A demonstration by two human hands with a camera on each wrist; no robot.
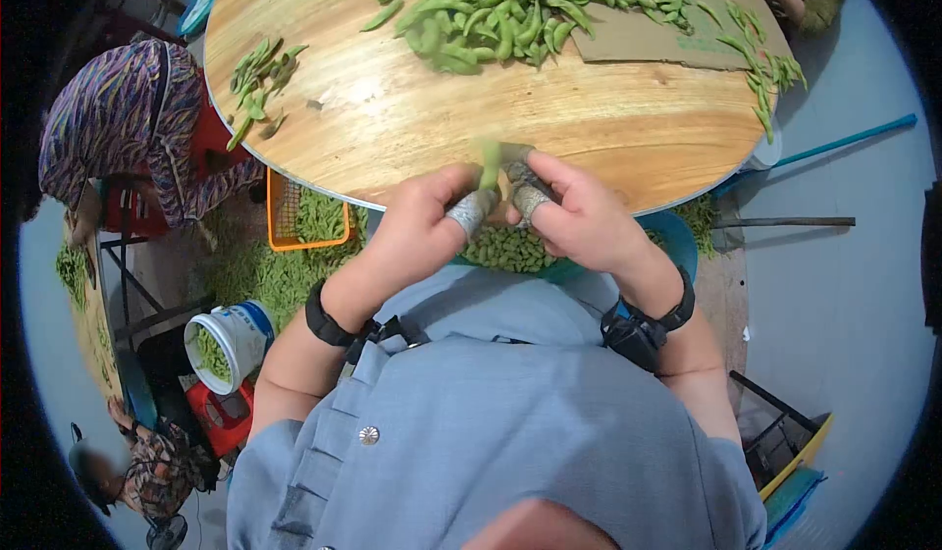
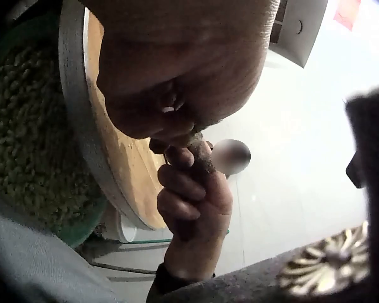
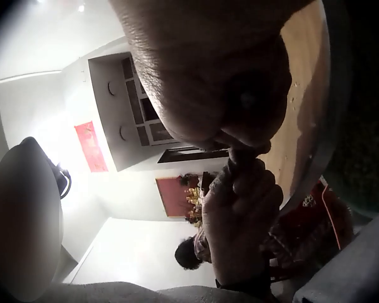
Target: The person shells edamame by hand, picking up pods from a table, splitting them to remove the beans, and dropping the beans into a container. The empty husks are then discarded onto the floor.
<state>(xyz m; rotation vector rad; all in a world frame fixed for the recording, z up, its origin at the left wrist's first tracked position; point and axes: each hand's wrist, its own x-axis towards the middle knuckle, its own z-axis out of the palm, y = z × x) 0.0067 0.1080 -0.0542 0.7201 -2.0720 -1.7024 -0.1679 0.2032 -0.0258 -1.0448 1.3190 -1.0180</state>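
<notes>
One green pod (image 1: 490,162) is standing roughly upright, motion-blurred, between the left hand (image 1: 420,214) and the right hand (image 1: 581,214), near the close edge of the worktop (image 1: 392,123). Left hand is pinching it between thumb and forefinger, nearly closed, with the pod's top end sticking up past the fingertips. Right hand is sitting just beside it, fingers curling in, thumb and forefinger tips facing the pod; can't tell whether they're gripping it. Both wrist views are showing the fingertips meeting but are too dark to settle it. Grey wraps (image 1: 472,212) are covering fingers on both hands. Shelled beans (image 1: 505,250) are filling a green tub (image 1: 691,243) below the hands. Big pod pile (image 1: 510,5) is lying across the far side of the worktop, partly on cardboard (image 1: 648,42), well apart from the hands. Smaller pod cluster (image 1: 257,74) is lying near the left edge. Orange basket (image 1: 309,245) and white bucket (image 1: 250,329) are holding more green stuff at left. One person in a patterned top (image 1: 123,108) is bending over beyond the basket.
</notes>
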